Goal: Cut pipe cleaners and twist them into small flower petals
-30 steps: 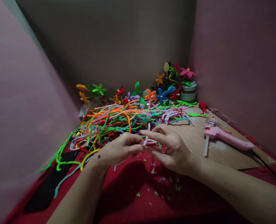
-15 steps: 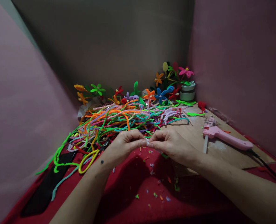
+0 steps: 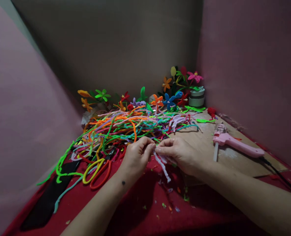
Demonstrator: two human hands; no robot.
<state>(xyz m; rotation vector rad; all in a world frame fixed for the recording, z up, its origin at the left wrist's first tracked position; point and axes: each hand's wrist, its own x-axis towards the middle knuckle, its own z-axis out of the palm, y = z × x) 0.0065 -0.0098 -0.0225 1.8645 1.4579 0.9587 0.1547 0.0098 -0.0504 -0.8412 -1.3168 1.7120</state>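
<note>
My left hand (image 3: 139, 157) and my right hand (image 3: 178, 154) meet fingertip to fingertip above the red cloth (image 3: 125, 209). Pale lilac pipe cleaners (image 3: 163, 167) are pinched in my right fingers, their fuzzy ends hanging below. My left thumb and forefinger close at the upper end of these pieces; the exact grip point is hidden by the fingers. Just behind both hands lies a thick heap of coloured pipe cleaners (image 3: 125, 126).
A pink glue gun (image 3: 241, 146) with its cord rests on a cardboard sheet (image 3: 194, 141) at right. Pipe-cleaner flowers (image 3: 169, 101) and a pale pot (image 3: 196, 97) stand at the back. Yellow and red loops (image 3: 99, 175), like scissor handles, lie left, near a black strip (image 3: 44, 200).
My left hand has turned and shifted slightly right, uncovering the red loop. Lilac pipe-cleaner ends now hang below my fingers, where they were mostly hidden before.
</note>
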